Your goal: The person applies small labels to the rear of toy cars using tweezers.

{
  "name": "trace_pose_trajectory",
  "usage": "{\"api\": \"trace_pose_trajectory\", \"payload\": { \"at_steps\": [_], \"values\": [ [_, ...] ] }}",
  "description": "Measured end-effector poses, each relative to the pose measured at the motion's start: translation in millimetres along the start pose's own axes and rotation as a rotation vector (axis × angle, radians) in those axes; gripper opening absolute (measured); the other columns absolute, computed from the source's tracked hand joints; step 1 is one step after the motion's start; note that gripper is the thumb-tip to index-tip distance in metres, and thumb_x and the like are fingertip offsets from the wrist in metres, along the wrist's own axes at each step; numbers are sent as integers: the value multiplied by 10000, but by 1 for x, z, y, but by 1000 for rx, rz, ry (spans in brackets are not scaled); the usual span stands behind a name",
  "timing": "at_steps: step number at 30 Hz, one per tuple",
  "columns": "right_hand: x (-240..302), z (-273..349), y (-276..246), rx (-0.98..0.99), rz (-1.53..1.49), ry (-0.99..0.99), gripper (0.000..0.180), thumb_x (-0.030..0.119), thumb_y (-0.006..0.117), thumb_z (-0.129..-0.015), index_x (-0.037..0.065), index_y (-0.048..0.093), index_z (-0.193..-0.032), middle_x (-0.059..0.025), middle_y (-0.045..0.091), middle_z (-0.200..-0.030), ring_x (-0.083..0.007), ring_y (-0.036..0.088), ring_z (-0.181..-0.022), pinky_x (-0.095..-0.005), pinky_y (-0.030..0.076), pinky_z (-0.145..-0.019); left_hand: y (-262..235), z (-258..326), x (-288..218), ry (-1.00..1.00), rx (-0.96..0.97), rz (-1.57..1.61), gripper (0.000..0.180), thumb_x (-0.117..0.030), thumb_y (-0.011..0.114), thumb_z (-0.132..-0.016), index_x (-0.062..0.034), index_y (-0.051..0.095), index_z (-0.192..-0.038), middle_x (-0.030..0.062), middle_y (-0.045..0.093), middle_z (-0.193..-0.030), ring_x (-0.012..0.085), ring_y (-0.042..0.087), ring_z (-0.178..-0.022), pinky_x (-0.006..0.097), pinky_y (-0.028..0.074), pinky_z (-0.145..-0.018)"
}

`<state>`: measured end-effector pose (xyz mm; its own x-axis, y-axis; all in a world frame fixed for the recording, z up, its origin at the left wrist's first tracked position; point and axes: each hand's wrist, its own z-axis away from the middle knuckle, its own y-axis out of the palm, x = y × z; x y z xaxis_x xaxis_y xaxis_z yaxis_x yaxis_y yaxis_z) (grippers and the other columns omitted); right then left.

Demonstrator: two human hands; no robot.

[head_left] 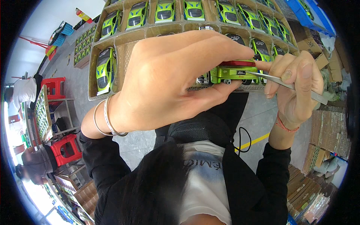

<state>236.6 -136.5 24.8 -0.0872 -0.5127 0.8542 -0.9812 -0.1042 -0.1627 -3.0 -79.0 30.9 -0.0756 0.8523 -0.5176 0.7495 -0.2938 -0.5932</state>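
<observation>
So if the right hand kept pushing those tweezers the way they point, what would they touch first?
The right hand aims the tweezers leftward; their tip already seems to meet the green toy car's side, held by the left hand.

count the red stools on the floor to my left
2: one red stool farther off at the left, a second red stool nearer, at lower left. Others may be hidden out of sight.

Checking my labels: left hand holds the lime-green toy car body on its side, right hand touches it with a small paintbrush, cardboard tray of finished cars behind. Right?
Not quite. In the head view the right hand holds slim metal tweezers, not a paintbrush, tips at the side of the lime-green toy car body. The rest stands: the left hand grips it, with the cardboard tray of finished cars behind.
</observation>
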Motion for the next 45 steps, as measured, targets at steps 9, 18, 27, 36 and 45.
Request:
{"api": "trace_pose_trajectory", "payload": {
  "at_steps": [9, 18, 27, 36, 45],
  "values": [
    [-4, -1, 2, 25, -27, -9, 331, 241, 317, -1079, 70, 459, -833, -110, 518, -625, -146, 486, -513, -464, 562, -876, -1, 5, -4, -30, 30, -18, 463, 52, 812, -725, 58, 661, -1162, 160, 717, -1025, 254, 712, -944, 328, 552, -829],
    [-8, -2, -1, 25, -26, -28, 338, 240, 306, -1080, 64, 466, -841, -112, 522, -625, -147, 492, -517, -479, 560, -880, 1, 4, 0, 27, 1, -9, 366, 93, 811, -720, 59, 650, -1047, 202, 711, -995, 280, 718, -965, 337, 565, -822],
    [-7, -3, -5, 8, -202, -119, 334, 251, 305, -1085, 71, 480, -865, -90, 508, -705, -161, 447, -539, -554, 527, -912, -8, 16, -1, 101, -10, -94, 345, 86, 819, -688, 27, 694, -1004, 255, 702, -1054, 306, 720, -946, 344, 578, -792],
    [-42, 12, 3, -14, -128, 9, 425, 307, 415, -1079, -43, 641, -997, -142, 667, -860, -179, 637, -701, -287, 523, -694, -52, 102, -4, -91, -187, -660, 389, 105, 799, -685, 40, 695, -1055, 218, 707, -1113, 322, 709, -1024, 349, 574, -872],
    [-56, 15, 28, 124, 547, -193, 317, 207, 816, -763, -7, 675, -950, -153, 689, -897, -293, 670, -780, -332, 536, -707, -53, 132, 12, -382, -9, -587, 166, 9, 781, -768, -24, 732, -923, 129, 728, -1098, 327, 657, -1150, 393, 524, -953]
  ]
}}
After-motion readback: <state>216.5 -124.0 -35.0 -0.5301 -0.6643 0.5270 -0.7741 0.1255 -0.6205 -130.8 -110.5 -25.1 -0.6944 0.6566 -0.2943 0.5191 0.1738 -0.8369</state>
